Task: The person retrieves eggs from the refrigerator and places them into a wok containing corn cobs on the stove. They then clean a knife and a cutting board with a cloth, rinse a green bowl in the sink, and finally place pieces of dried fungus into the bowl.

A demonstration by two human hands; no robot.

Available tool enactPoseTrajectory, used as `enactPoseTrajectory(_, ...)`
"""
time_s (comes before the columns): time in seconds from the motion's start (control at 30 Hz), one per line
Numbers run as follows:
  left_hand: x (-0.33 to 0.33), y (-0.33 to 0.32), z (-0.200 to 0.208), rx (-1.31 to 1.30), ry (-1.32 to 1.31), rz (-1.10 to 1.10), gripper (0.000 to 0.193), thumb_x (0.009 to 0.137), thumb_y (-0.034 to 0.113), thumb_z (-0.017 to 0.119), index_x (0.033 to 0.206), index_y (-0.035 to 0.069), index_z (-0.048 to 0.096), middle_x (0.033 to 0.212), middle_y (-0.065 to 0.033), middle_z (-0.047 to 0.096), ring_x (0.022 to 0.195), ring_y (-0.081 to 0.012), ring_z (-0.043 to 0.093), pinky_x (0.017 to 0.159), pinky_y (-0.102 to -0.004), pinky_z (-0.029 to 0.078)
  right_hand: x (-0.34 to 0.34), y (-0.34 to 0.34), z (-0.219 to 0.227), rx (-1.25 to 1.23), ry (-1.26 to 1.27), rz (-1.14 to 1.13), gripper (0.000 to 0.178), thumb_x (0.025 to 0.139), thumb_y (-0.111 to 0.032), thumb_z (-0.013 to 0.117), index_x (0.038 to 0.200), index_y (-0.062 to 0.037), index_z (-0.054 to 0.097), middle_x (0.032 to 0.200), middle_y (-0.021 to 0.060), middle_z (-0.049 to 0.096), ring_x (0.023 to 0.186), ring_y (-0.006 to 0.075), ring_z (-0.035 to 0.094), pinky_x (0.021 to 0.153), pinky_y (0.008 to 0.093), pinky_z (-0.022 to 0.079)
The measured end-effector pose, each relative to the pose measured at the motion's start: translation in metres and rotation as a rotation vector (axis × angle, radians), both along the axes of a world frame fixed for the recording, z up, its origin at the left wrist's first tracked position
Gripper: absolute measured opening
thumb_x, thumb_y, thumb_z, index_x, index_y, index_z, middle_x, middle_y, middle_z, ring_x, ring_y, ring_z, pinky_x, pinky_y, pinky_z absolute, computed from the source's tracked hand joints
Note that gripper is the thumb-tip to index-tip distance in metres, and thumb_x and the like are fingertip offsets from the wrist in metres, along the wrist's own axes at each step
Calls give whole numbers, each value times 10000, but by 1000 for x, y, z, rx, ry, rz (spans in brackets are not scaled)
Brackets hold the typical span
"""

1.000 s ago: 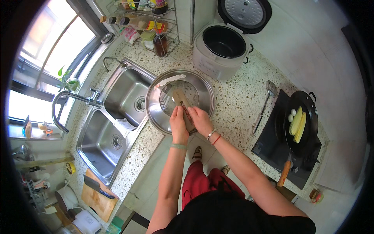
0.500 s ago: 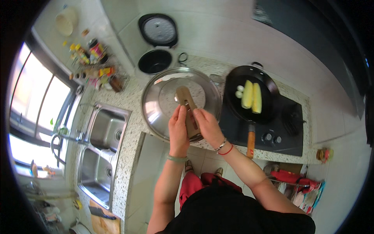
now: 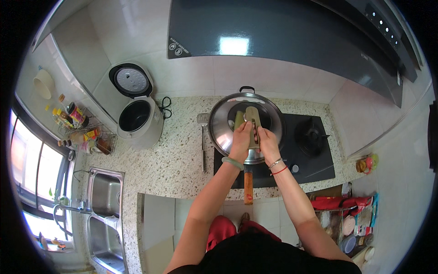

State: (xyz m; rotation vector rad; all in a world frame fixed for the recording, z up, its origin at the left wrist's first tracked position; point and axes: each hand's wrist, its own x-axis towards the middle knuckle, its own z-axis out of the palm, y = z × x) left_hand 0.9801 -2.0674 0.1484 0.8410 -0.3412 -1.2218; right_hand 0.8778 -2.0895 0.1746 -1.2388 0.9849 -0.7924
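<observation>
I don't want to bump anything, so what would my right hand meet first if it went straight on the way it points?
The handle, which your right hand is holding along with your left. Past it, the line seems to run over the lid, though depth is unclear.

hands [image 3: 241, 141]: two counted, center
pan lid [image 3: 265, 115]: one
spatula [image 3: 203, 146]: one
rice cooker [image 3: 153, 132]: one
sink basins [image 3: 104, 195]: two, lower left

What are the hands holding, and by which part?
The left hand and right hand hold the pan lid by the tan handle on its top.
</observation>
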Motion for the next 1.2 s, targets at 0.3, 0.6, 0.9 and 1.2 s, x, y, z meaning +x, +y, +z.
enactPoseTrajectory(0.3, -1, -38, -28, 71, -55, -10, 217, 971, 206, 516, 1007, 13, 611, 801, -22, 616, 629, -107, 554, 571, -257, 460, -1, -39, -37, 37, 29, -39, 299, 988, -304, 461, 863, -67, 595, 692, -27, 520, 531, 71, 470, 405, 231, 342)
enactPoseTrajectory(0.6, 3, -34, -28, 131, -69, -12, 230, 973, 203, 502, 1055, 18, 611, 845, -16, 627, 679, -96, 565, 608, -244, 461, 4, -44, -60, -60, 66, -69, 354, 972, -298, 484, 796, -7, 585, 666, 11, 549, 561, 102, 499, 492, 260, 385)
enactPoseTrajectory(0.9, 6, -34, -38, 186, -72, 42, 227, 970, 206, 498, 1028, 17, 610, 804, -14, 615, 631, -103, 560, 566, -251, 456, 10, -32, -58, -44, 30, -73, 342, 973, -303, 478, 800, -22, 570, 660, 14, 539, 513, 93, 474, 434, 259, 356)
enactPoseTrajectory(1.2, 8, -23, -36, 176, -72, 59, 389, 970, 306, 509, 1212, 6, 562, 1073, -64, 630, 925, -152, 602, 784, -302, 486, -9, -43, -58, 31, 53, 76, 398, 980, -401, 461, 1059, -44, 617, 877, 23, 639, 695, 92, 599, 496, 239, 479)
